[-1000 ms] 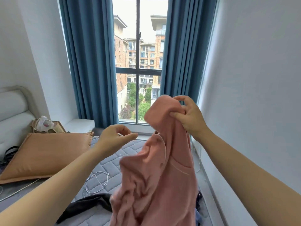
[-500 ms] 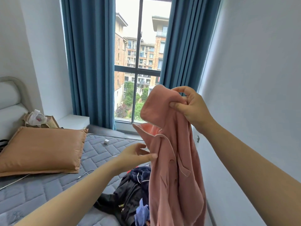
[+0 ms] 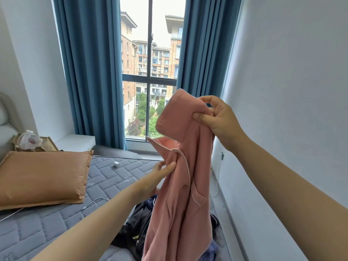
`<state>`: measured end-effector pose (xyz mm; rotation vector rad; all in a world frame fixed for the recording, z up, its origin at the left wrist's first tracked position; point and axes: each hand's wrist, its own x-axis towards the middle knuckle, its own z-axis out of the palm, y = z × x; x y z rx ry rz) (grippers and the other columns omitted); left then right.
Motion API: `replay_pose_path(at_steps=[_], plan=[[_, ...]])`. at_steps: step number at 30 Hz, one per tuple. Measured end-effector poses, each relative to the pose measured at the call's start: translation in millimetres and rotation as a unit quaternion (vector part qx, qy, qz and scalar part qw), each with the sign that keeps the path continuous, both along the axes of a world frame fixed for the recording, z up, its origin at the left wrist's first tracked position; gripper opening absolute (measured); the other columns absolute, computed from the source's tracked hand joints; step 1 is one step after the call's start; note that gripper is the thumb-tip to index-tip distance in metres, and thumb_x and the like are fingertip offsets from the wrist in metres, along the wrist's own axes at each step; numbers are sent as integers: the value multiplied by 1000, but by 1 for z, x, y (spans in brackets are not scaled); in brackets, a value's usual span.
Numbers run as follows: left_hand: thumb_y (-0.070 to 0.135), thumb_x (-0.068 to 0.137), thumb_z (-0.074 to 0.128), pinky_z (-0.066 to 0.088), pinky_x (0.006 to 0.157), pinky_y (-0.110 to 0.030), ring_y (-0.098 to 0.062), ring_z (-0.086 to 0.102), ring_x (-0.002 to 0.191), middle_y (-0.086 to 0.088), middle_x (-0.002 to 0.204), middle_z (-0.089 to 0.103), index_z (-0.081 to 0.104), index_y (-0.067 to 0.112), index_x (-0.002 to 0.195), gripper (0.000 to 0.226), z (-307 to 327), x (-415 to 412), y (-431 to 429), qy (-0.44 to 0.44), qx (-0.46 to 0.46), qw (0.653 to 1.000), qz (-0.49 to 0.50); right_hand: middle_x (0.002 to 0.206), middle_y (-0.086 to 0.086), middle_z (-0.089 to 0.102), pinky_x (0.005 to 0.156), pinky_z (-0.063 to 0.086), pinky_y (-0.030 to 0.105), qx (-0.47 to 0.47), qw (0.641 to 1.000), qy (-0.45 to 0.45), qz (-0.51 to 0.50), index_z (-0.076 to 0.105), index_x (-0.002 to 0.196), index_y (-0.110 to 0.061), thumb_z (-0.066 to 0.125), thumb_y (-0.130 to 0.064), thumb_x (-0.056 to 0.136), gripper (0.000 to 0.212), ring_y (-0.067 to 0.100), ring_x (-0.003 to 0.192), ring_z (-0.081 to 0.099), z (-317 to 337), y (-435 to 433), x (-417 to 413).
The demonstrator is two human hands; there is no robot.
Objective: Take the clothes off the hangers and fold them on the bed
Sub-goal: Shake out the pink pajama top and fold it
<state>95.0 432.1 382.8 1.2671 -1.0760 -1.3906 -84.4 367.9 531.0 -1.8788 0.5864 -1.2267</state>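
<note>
Head view: above the grey quilted bed (image 3: 56,219) hangs a pink collared top (image 3: 178,204), over a heap of dark clothes (image 3: 135,234); the right hand (image 3: 220,121) pinches its collar up high, the left hand (image 3: 160,174) pinches its front edge lower down

No legible text, yellow lettering (image 3: 136,239) on black garment (image 3: 130,227) (too blurred to read)

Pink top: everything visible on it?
The pink top looks soft and fleecy, with white piping along its collar, front edge and a patch pocket. It hangs bunched in the air; no hanger shows. The right hand pinches the collar at the top, the left hand pinches the front edge lower down. Its lower part hangs in front of dark clothes on the bed and runs out of frame.
</note>
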Motion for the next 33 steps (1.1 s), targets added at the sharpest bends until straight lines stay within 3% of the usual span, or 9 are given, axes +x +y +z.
replay_pose_path(at_steps=[7,10,12,14,18,22,25,28,33], plan=[[64,69,64,42,106,-41,-17,59,118,-1,132,59,40,24,140,85,-3,-10,-9,56,-10,998,28,77,1,70,80,57,38,-4,1000,-2,-1,61,106,-21,71,-5,85,28,18,77,67,-5,-4,3],[56,55,79,51,92,-41,-26,65,106,-12,118,67,51,10,130,93,-4,5,-6,34,-36,993,103,74,0,69,78,56,38,-20,999,12,-45,61,107,-18,72,-5,84,28,19,75,65,-9,-10,-2],[47,46,85,54,79,-34,-26,68,96,-17,108,70,62,3,117,86,2,23,-1,26,-53,992,110,63,-11,66,70,56,27,-33,996,30,-78,61,107,-16,72,-5,83,29,9,66,63,-14,-17,-9],[43,47,88,54,78,-33,-25,70,93,-16,104,71,70,4,106,73,10,40,4,-20,-53,995,83,54,-16,62,60,51,18,-48,992,63,-101,61,108,-13,73,-6,83,29,-2,54,58,-21,-24,-19],[43,47,88,44,81,-39,-28,63,87,-21,101,69,73,4,99,66,31,60,12,-123,-49,988,75,58,-14,62,56,45,15,-49,979,161,-117,63,105,-17,79,-14,78,31,-1,54,59,-40,-32,-38],[35,53,91,54,86,-41,-30,69,93,-17,99,73,74,6,98,55,45,62,21,-191,-34,980,36,63,-8,68,55,47,15,-8,966,245,-77,63,101,-23,85,-28,70,39,3,60,65,-56,-35,-50],[36,58,89,56,71,-29,-22,70,81,-11,89,74,75,6,87,43,44,57,26,-241,-41,969,30,76,-2,71,66,54,26,-5,944,323,-67,68,94,-22,85,-44,66,40,12,70,67,-65,-37,-57],[47,61,84,46,55,-19,-12,63,64,-3,67,66,67,6,69,46,44,46,30,-307,-36,950,37,62,2,50,55,38,24,8,922,386,-38,56,66,-1,78,-64,62,66,15,57,49,-70,-40,-68],[59,57,81,38,47,-15,-5,53,52,4,57,56,65,8,65,54,41,33,39,-373,-36,923,83,52,-2,35,46,25,21,57,880,472,-10,35,50,-19,65,-86,50,73,14,49,35,-81,-41,-89]])
